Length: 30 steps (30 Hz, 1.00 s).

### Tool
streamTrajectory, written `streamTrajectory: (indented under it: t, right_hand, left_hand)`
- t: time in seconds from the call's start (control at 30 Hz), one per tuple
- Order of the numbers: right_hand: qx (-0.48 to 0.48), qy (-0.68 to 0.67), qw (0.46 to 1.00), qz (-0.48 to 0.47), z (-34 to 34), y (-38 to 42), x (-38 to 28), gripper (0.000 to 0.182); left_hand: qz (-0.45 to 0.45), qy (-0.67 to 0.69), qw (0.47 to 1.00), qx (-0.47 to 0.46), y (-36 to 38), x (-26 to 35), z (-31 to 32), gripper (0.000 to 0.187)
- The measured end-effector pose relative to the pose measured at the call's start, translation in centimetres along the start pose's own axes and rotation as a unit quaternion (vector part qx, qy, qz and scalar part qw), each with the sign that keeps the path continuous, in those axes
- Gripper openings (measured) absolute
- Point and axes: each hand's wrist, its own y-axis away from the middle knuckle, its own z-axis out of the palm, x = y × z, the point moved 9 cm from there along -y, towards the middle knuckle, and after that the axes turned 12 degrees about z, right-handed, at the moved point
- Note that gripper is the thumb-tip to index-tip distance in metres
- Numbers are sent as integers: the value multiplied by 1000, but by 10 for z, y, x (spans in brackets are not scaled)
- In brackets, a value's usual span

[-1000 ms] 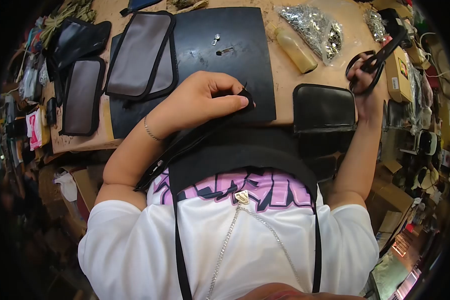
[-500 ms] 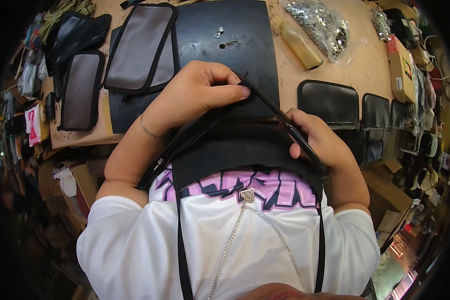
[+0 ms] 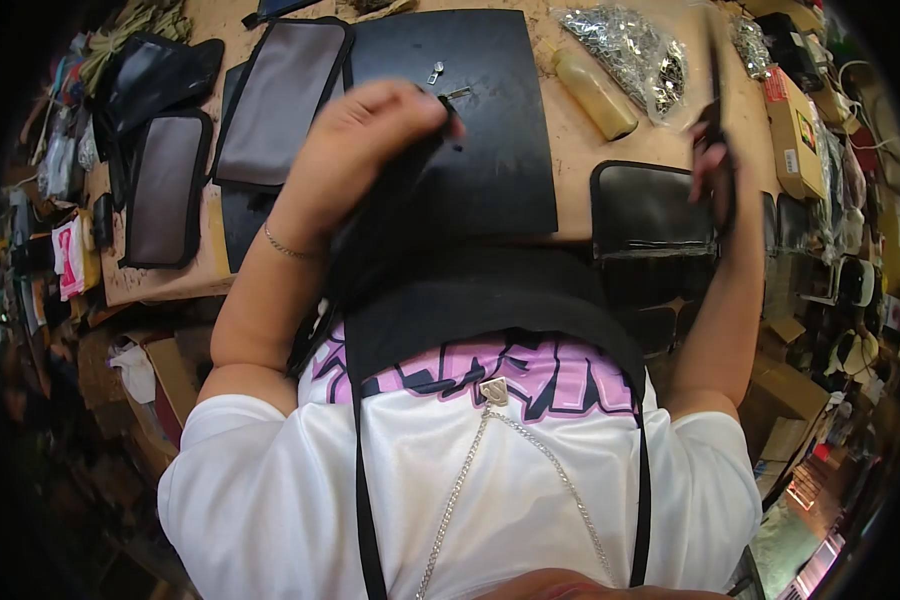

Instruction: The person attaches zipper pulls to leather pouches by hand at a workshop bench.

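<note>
My left hand [image 3: 375,125], blurred by motion, is closed in a pinch on the end of a black zipper strip [image 3: 385,195]. The strip hangs from my fingers towards the apron [image 3: 470,300]. Out to the right, my right hand [image 3: 712,172] grips dark scissors [image 3: 714,75], blades pointing away from me; they are smeared too. Beyond my left fingers, a silver zipper slider [image 3: 436,72] and a second slider [image 3: 460,93] lie on the black sheet [image 3: 505,140].
Grey pouches with black edging [image 3: 280,105] lie at the left. A squeeze bottle of yellowish liquid [image 3: 595,95] and a plastic bag of metal zipper sliders [image 3: 630,50] are at the back right. A black pouch [image 3: 640,205] lies at the table's front edge, near a cardboard box [image 3: 792,135].
My right hand has swung the scissors away from the strip, right and forward. My left hand has moved left and slightly forward with the zipper strip still in it.
</note>
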Motion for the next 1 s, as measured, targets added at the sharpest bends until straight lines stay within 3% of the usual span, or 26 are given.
streamTrajectory:
  t: [0.03, 0.1, 0.13, 0.2, 0.3, 0.33, 0.43, 0.47, 0.5, 0.53, 0.57, 0.63, 0.73, 0.83, 0.87, 0.97, 1.0]
  right_hand:
    - [101, 6, 991, -83, -32, -15, -14, 23]
    - [255, 159, 952, -66, -100, -58, -19, 34]
    - [276, 198, 940, -35, -133, -88, -8, 37]
    - [313, 275, 909, 26, -181, -141, 25, 44]
    - [390, 281, 875, -60, -182, -156, 26, 51]
    - [353, 259, 899, -16, -178, -164, 32, 48]
    - [361, 90, 915, -159, -159, -175, 22, 46]
    - [401, 119, 892, -169, -120, -127, -15, 37]
    - [412, 146, 858, -268, -90, -101, -42, 34]
    - [419, 171, 814, -363, -64, -79, -62, 31]
    - [423, 193, 761, -453, -36, -52, -77, 28]
    - [418, 253, 708, -509, 30, -3, -96, 21]
    - [237, 233, 785, -523, 106, 15, -95, 19]
    - [65, 262, 834, -482, 165, 17, -77, 22]
    - [36, 270, 842, -465, 180, 17, -70, 25]
    - [-41, 289, 861, -416, 217, 17, -52, 34]
    - [-56, 290, 865, -404, 227, 16, -48, 37]
  left_hand:
    - [10, -4, 998, 61, -5, 3, -20, 21]
    - [74, 55, 981, 173, -15, 1, -56, 18]
    - [108, 104, 962, 227, -17, -4, -68, 19]
    - [137, 108, 952, 251, -20, -4, -79, 17]
    - [148, 87, 948, 268, -22, 1, -95, 18]
    - [144, 84, 949, 269, -23, 6, -99, 19]
    - [162, 80, 959, 219, -21, 41, -112, 29]
    - [183, 129, 947, 232, -19, 55, -119, 30]
    - [205, 177, 931, 244, -17, 66, -128, 32]
    - [215, 269, 921, 180, -19, 77, -134, 31]
    - [255, 192, 917, 239, -15, 95, -148, 30]
    - [199, 262, 943, 55, -20, 113, -146, 37]
    - [209, 255, 944, -4, -20, 126, -179, 37]
    - [187, 184, 963, 54, -19, 130, -212, 37]
    - [199, 172, 965, 12, -21, 131, -207, 35]
    - [175, 75, 911, 366, -24, 94, -253, 35]
    - [202, -79, 918, 332, -26, 84, -288, 33]
